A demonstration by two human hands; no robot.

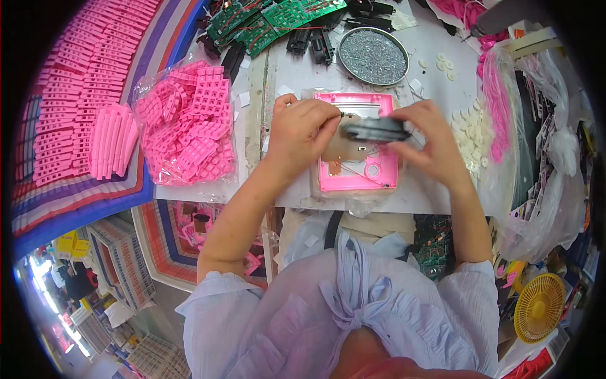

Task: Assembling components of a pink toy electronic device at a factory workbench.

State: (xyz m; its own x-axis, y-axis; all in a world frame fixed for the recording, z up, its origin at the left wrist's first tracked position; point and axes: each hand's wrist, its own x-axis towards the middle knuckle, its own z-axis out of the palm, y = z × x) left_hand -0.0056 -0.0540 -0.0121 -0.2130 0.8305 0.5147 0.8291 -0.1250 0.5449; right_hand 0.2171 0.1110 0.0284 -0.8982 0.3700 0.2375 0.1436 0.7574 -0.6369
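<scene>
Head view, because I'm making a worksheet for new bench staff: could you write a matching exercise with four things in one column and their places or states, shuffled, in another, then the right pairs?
Things
1. Pink plastic housing
2. Green circuit boards
3. Dark blurred part
4. Round fan grille

Places or states
A. Held in the fingers of the right hand
B. Yellow, at the lower right of the picture
C. Open, with thin wires showing inside
D. At the top edge of the picture

Pairs: 1-C, 2-D, 3-A, 4-B
</scene>
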